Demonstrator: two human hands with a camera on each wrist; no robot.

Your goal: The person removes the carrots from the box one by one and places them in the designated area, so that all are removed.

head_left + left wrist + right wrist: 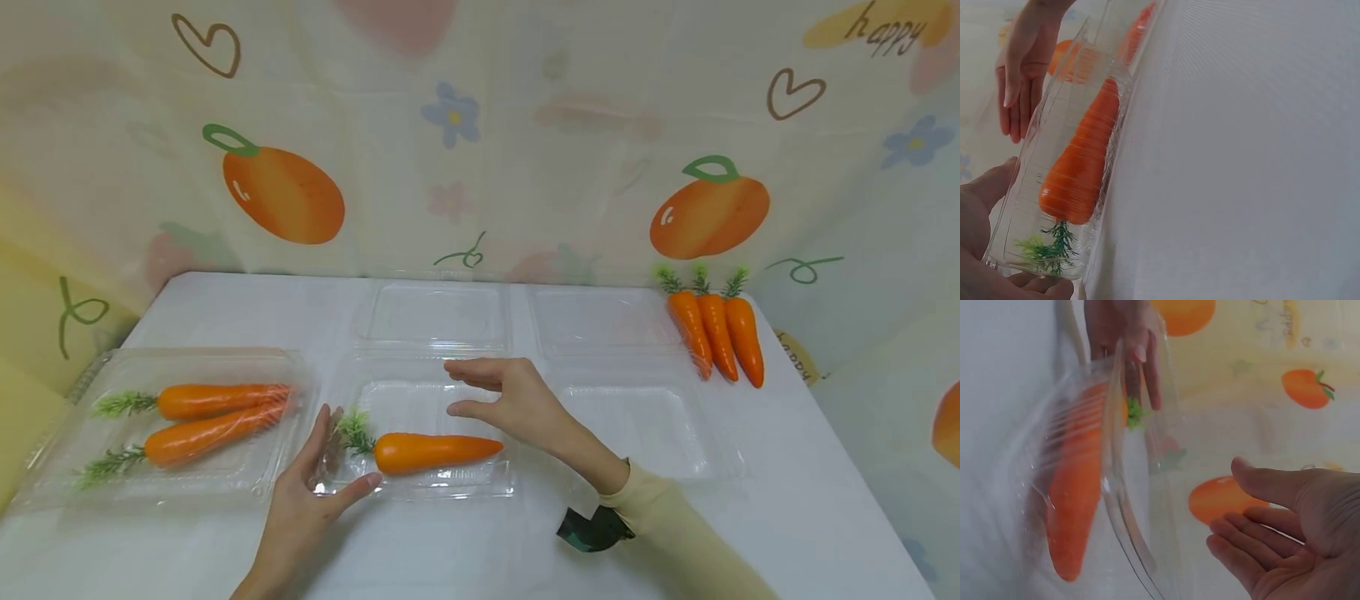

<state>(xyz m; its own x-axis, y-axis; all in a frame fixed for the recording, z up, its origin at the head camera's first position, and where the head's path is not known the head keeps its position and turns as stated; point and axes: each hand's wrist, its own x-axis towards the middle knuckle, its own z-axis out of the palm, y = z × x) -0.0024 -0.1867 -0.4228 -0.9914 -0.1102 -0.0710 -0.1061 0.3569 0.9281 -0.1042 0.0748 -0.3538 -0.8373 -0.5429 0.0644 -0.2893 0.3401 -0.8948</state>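
Note:
In the head view a clear plastic clamshell box (491,485) stands open at mid-table. One orange carrot with feathery green leaves (435,452) lies lengthwise along its near side. My left hand (303,487) holds the box's left end, thumb at the near edge and fingers along the end wall; the left wrist view shows fingertips (1041,284) curled at that end, by the leaves. Over the box's right part hovers my right hand (517,400), thumb apart from the fingers and nothing between them. The right wrist view shows the same empty right hand (1279,531) beside the clear box wall.
To the left, a lidded clear box (225,358) contains two carrots (202,433). Another open clear box (637,471) stands right of the middle one. Three loose carrots (716,333) lie at the back right. A dark green piece (596,530) shows beneath the right forearm.

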